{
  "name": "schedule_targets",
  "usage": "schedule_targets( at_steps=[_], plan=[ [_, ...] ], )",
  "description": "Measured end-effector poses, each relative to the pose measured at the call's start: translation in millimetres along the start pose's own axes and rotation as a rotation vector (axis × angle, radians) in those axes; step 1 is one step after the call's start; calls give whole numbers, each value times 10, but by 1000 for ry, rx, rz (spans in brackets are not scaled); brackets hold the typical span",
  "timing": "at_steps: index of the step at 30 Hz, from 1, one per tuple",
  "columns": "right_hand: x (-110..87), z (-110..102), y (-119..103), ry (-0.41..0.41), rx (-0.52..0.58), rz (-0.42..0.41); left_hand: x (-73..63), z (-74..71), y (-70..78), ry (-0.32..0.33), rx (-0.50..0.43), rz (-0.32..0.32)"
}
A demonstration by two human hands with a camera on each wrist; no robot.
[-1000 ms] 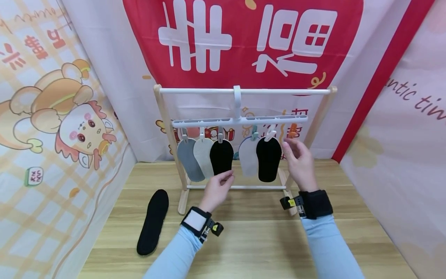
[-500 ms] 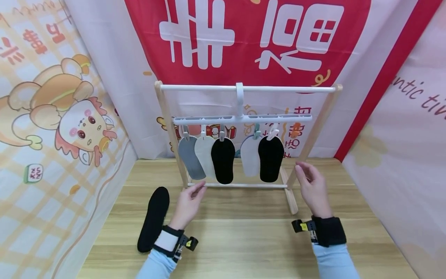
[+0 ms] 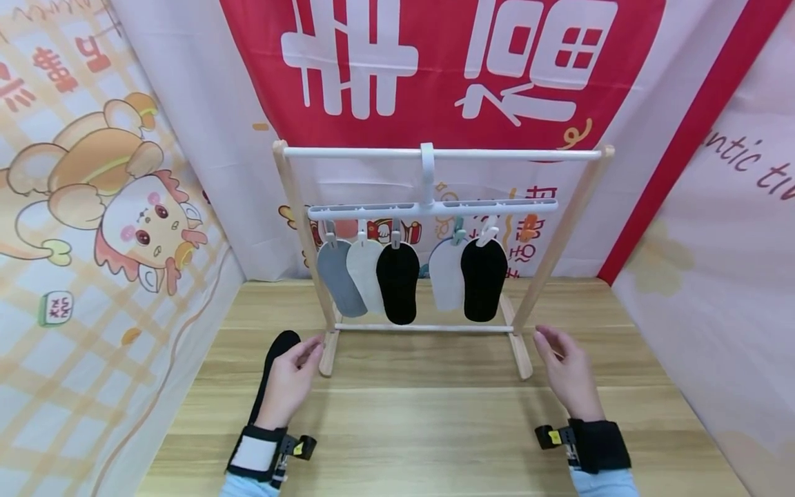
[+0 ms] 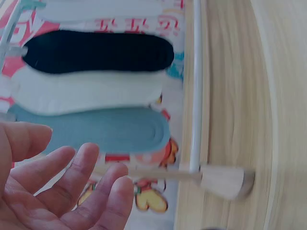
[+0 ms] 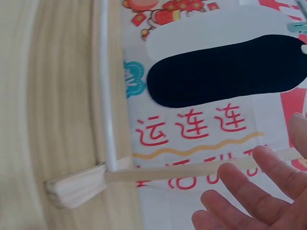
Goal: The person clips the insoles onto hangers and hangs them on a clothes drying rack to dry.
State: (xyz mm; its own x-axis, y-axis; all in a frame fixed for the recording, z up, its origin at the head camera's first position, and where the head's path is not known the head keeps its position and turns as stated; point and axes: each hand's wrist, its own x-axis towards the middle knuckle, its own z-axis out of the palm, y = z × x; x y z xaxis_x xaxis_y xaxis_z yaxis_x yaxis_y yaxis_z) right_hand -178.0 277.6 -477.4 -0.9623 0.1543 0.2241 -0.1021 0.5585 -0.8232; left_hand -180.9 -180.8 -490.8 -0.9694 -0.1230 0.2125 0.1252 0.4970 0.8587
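My left hand [image 3: 290,382] is over the black insole [image 3: 273,362] lying on the table and hides part of it; its fingers are loosely bent around nothing. Out to the right, my right hand [image 3: 568,373] is held over the table beside the rack's foot, fingers relaxed and holding nothing. From a white clip hanger [image 3: 373,212] hang several insoles: a grey-blue one [image 4: 105,129], a white one [image 4: 91,91] and a black one [image 4: 100,51] on the left, then a pale one [image 3: 446,276] and another black one [image 5: 225,72] on the right. An orange clip [image 3: 528,228] hangs bare at the right end.
The hanger hooks over the white top bar [image 3: 354,152] of a wooden rack [image 3: 562,231] standing on the wood-grain table [image 3: 428,428]. The rack's feet [image 3: 522,355] point toward me. Printed cloths [image 3: 124,207] close off the left, back and right sides.
Both hands have drawn back and down from the hanging insoles. The left hand has moved left to the insole on the table; the right has moved outward. The hanging insoles stay in place.
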Motion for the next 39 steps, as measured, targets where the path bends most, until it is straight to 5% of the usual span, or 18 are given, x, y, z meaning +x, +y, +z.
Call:
schedule_targets(
  at_steps=[7,16,28,34,39],
  plan=[
    [-82,72,194,-3,-65,-30,-27,-254,-132,1,14,-128],
    [-254,144,331,-89,-265,65,-32,-472,-365,-48,196,-52],
    [-401,280,371,-20,-356,-65,264,-679,-899,-113,318,-126],
    [-441,316,343,20,-349,-149,416,-698,-1152,-154,360,-197],
    [-451,341,325,35,-349,-168,524,-656,-1309,-184,409,-192]
  ],
)
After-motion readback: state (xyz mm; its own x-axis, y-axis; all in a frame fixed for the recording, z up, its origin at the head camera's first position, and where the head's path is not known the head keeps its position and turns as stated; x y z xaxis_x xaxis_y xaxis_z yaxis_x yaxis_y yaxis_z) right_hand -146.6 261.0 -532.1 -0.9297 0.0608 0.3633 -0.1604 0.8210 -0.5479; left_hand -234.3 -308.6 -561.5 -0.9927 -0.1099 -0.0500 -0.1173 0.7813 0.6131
